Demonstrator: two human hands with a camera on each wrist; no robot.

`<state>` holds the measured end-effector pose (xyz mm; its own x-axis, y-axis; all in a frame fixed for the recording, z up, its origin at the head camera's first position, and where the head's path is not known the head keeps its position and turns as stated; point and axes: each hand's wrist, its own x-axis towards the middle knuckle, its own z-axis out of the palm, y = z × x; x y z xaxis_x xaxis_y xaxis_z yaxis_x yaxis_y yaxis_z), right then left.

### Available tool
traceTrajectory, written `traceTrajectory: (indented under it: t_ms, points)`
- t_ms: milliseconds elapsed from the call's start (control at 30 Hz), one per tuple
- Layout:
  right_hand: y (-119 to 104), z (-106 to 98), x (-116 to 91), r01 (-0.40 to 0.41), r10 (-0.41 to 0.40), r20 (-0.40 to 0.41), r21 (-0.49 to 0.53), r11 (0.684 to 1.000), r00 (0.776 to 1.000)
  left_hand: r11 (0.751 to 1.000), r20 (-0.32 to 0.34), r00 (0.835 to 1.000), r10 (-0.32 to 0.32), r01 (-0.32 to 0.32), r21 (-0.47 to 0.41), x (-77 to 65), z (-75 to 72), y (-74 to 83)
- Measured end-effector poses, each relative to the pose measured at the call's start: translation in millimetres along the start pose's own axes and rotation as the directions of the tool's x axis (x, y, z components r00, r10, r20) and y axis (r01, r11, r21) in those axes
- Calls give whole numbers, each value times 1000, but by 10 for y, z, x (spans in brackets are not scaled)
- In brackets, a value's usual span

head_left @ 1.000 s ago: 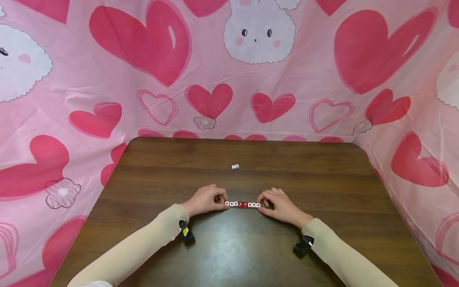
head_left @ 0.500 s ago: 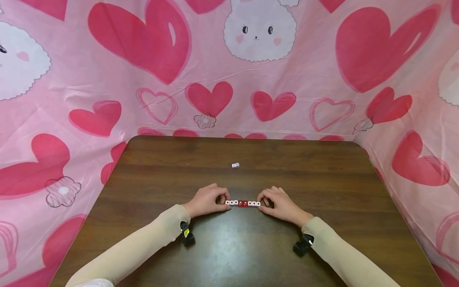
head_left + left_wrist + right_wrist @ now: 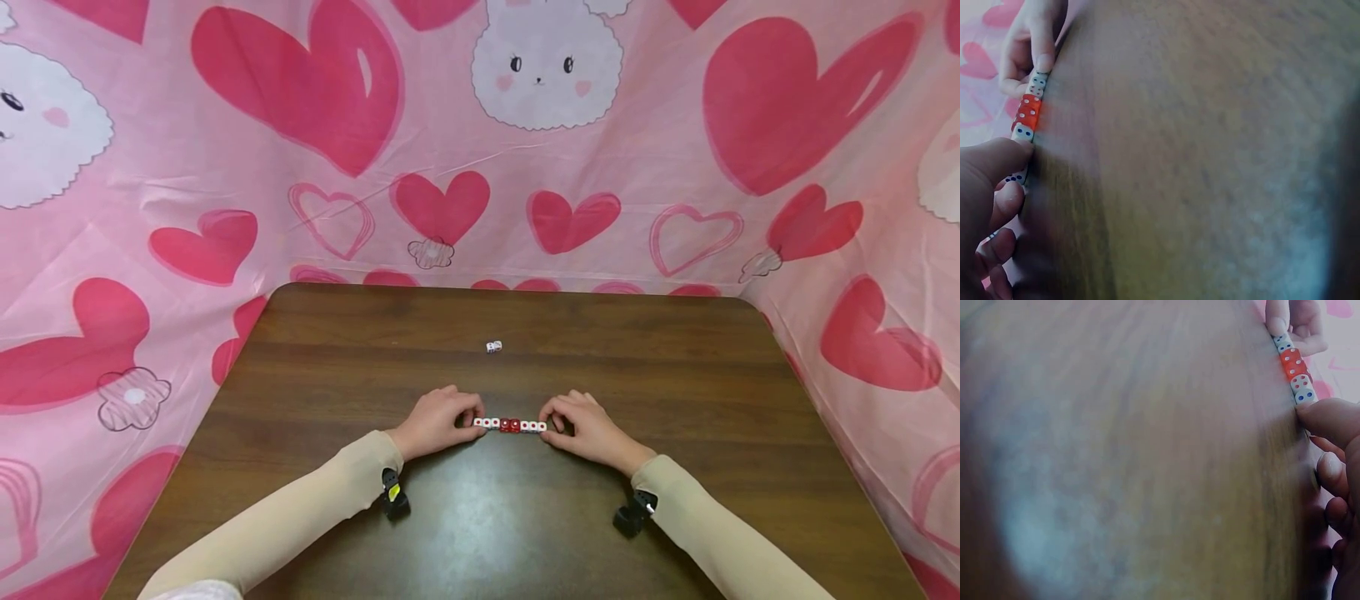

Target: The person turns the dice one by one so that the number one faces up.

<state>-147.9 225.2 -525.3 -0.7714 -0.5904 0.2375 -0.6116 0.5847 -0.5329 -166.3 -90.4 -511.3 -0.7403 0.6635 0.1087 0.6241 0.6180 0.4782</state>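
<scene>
A straight row of several dice [image 3: 510,425] runs side to side, with two red dice [image 3: 510,425] in the middle and white ones at both ends. At the row's left end, my left hand [image 3: 438,421] pinches the white dice between thumb and index finger. My right hand [image 3: 592,429] pinches the opposite end the same way. In the left wrist view, the left thumb lies along the near side of the end dice and hides part of them. The right thumb [image 3: 1332,422] covers the row's end in the right wrist view.
Two more white dice [image 3: 493,347] lie side by side on the brown wooden table [image 3: 360,333], farther back beyond the row. A pink cloth [image 3: 337,150] with hearts and rabbit faces hangs behind the table and along its sides.
My left hand has shifted slightly to the right, its thumb now reaching farther along the row. My right hand and the two dice at the back look nearly unchanged.
</scene>
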Motion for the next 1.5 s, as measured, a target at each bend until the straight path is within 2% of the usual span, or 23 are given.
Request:
traceTrajectory:
  t_ms: [233, 800, 1000, 1133, 1333, 1500]
  points:
    - [5, 9, -5, 10, -10, -16, -5, 1000, 1000, 1000, -17, 1000, 20, -20, 18, -5, 24, 2]
    - [1, 22, 0, 1, -2, -18, -5, 1000, 1000, 1000, -26, 1000, -6, 6, -20, -29, 2, 28]
    - [5, 19, -1, -2, 2, -12, -9, 1000, 1000, 997, -11, 999, -50, 50, -57, -23, 26, 9]
    - [5, 14, 3, 1, -1, -12, -9, 1000, 1000, 984, -6, 994, -111, 109, -141, 8, -2, -18]
    - [3, 9, 4, 6, -6, -14, -5, 1000, 1000, 940, 0, 986, -167, 159, -301, 141, -126, -112]
    - [8, -2, 2, 8, -8, -4, 8, 1000, 1000, 921, -28, 974, -224, 202, -332, 274, -210, -204]
